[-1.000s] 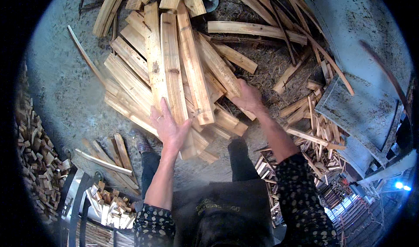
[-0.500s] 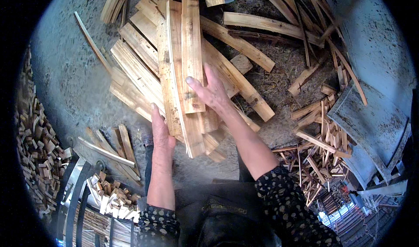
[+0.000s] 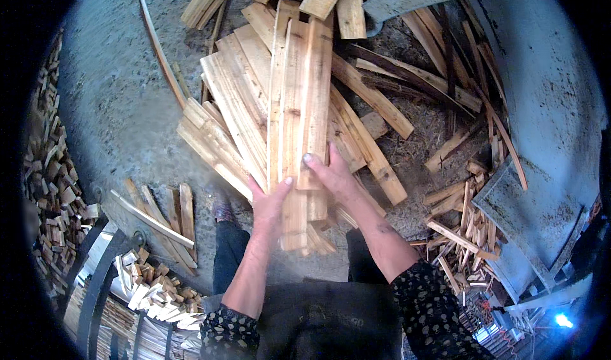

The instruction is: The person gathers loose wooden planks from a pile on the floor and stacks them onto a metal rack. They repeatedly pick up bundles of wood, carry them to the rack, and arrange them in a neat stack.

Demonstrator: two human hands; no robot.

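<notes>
A stack of long, pale wooden boards (image 3: 291, 99) lies lengthwise before me, its near ends towards my body. My left hand (image 3: 268, 202) clasps the stack's left side near that end, thumb on top and the other fingers partly hidden. On the opposite side my right hand (image 3: 333, 175) presses its thumb onto the top right board (image 3: 316, 115), the rest of its fingers mostly out of sight. More boards (image 3: 232, 112) fan out on the left, beside and below the stack. Others (image 3: 369, 144) slant away on the right.
A thin curved strip (image 3: 160, 51) lies on the floor at far left. Short split pieces heap up at lower right (image 3: 468, 233), lower left (image 3: 156, 283) and the left edge (image 3: 54, 194). A bluish metal panel (image 3: 528, 207) stands at right. Dark bark strips (image 3: 420, 83) lie behind.
My left hand has moved right and its thumb now lies on the boards. The stacked boards sit straighter and closer together. The view has shifted a little.
</notes>
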